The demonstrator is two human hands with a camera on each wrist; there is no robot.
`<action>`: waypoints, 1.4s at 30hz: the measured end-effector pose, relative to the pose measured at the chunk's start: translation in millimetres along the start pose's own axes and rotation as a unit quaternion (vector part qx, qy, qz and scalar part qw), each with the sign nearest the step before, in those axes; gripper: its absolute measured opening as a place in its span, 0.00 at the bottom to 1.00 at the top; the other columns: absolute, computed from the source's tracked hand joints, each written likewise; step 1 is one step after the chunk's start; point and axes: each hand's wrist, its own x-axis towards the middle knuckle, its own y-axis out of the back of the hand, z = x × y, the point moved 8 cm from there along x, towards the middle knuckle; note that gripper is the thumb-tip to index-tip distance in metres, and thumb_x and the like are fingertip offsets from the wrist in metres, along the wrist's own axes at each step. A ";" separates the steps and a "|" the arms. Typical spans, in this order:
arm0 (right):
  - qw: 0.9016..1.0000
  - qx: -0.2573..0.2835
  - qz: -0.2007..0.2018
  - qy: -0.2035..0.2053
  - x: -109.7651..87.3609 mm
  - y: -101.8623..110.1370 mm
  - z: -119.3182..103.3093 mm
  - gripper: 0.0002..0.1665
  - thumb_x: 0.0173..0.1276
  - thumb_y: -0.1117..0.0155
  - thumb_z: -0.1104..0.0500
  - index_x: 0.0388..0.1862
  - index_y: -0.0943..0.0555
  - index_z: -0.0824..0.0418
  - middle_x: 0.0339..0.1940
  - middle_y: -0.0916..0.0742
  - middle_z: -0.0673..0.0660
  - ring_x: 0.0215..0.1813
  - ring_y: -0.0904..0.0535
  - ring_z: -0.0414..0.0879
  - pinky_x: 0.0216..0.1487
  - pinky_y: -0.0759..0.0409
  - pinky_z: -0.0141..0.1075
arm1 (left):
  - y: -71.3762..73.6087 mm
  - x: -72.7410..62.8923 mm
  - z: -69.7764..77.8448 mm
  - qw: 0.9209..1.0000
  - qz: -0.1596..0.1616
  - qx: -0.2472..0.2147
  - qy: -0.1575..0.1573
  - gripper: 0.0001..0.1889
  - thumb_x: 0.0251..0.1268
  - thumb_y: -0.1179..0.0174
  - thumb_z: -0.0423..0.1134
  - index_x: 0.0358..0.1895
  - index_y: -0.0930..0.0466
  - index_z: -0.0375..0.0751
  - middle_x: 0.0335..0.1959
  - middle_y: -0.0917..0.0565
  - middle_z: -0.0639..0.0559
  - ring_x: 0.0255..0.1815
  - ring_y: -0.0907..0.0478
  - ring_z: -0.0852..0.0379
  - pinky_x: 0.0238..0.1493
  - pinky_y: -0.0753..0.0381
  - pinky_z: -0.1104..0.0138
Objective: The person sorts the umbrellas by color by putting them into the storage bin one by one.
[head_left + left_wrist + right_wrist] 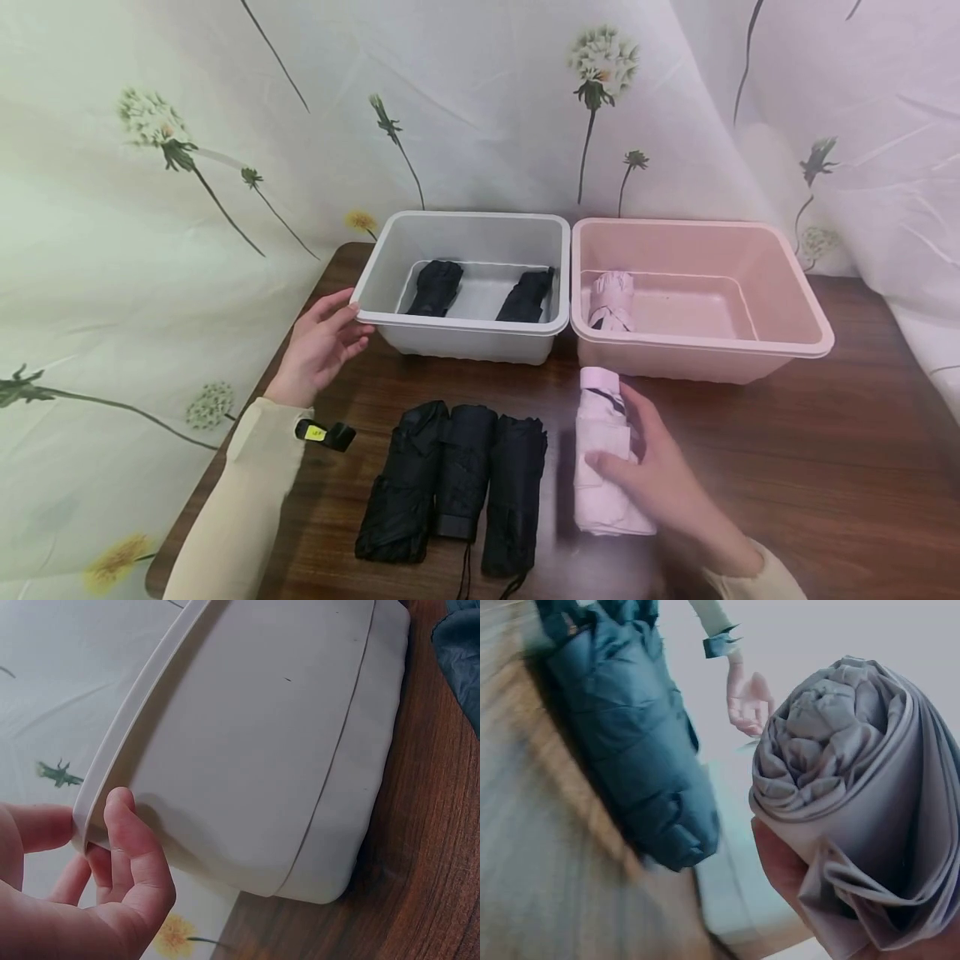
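Your right hand (660,475) grips the pink umbrella (600,504) in front of the pink bin (690,364); your left hand (317,343) pinches the grey bin (472,344) at its rim. Best hold the roll snugly (one fold (855,889) flares out) so it won't loosen.

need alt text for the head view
A right hand holds a folded pink umbrella beside three black umbrellas on a wooden table. The left hand grips a grey bin containing two black umbrellas; a pink bin contains one pink umbrella.
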 end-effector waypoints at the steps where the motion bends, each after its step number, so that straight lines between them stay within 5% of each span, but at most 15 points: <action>1: 1.000 0.002 0.003 0.006 -0.6 2.0 -3.5 0.54 0.58 0.28 0.61 0.76 0.51 0.49 0.69 0.32 0.63 0.61 0.26 0.63 0.39 0.15 0.44 | 0.1 0.0 -0.1 1.000 0.000 0.000 0.001 0.24 0.67 0.40 0.42 0.64 0.35 0.49 0.54 0.29 0.51 0.33 0.17 0.60 0.36 0.17 0.71; 10: 0.996 0.071 0.044 0.024 -6.9 23.5 -27.9 0.46 0.66 0.36 0.63 0.77 0.49 0.52 0.59 0.28 0.66 0.38 0.16 0.50 0.34 0.15 0.49 | 1.0 0.6 -1.0 1.000 -0.002 -0.007 0.002 0.24 0.67 0.39 0.42 0.63 0.34 0.49 0.54 0.29 0.50 0.33 0.17 0.60 0.36 0.17 0.71; 16: 0.993 0.084 0.073 0.050 -8.3 40.8 -39.4 0.43 0.67 0.37 0.63 0.76 0.46 0.52 0.53 0.24 0.58 0.38 0.15 0.46 0.33 0.15 0.47 | 0.7 0.1 -0.6 1.000 -0.003 -0.006 0.001 0.24 0.67 0.39 0.42 0.63 0.34 0.49 0.54 0.29 0.51 0.33 0.17 0.60 0.36 0.17 0.71; 24: 0.977 0.168 0.115 0.068 -5.6 71.5 -50.1 0.39 0.69 0.40 0.64 0.75 0.44 0.53 0.45 0.19 0.47 0.35 0.14 0.44 0.31 0.16 0.40 | 0.1 -0.2 -0.1 1.000 -0.003 -0.003 0.000 0.23 0.67 0.40 0.42 0.63 0.34 0.50 0.54 0.29 0.51 0.33 0.17 0.60 0.35 0.18 0.71; 29: 0.966 0.202 0.131 0.096 -2.7 90.5 -60.7 0.38 0.69 0.40 0.64 0.75 0.42 0.56 0.45 0.18 0.47 0.34 0.15 0.42 0.32 0.16 0.35 | 0.4 -0.4 -0.1 1.000 0.000 0.001 -0.001 0.24 0.67 0.40 0.43 0.63 0.34 0.50 0.54 0.29 0.52 0.33 0.17 0.60 0.36 0.18 0.71; 37: 0.949 0.273 0.092 0.131 0.4 108.5 -74.0 0.31 0.72 0.46 0.66 0.72 0.39 0.55 0.43 0.16 0.51 0.36 0.14 0.45 0.32 0.16 0.37 | 0.9 0.4 -0.8 1.000 0.002 0.001 -0.001 0.23 0.67 0.40 0.43 0.63 0.34 0.50 0.54 0.28 0.52 0.33 0.17 0.60 0.36 0.18 0.71; 42: 0.938 0.297 0.101 0.146 4.1 122.5 -82.0 0.18 0.73 0.46 0.64 0.60 0.27 0.55 0.37 0.15 0.53 0.34 0.15 0.44 0.30 0.18 0.35 | 2.1 0.1 -0.7 1.000 0.008 0.007 0.000 0.24 0.67 0.40 0.43 0.65 0.34 0.50 0.53 0.27 0.52 0.33 0.17 0.60 0.36 0.17 0.70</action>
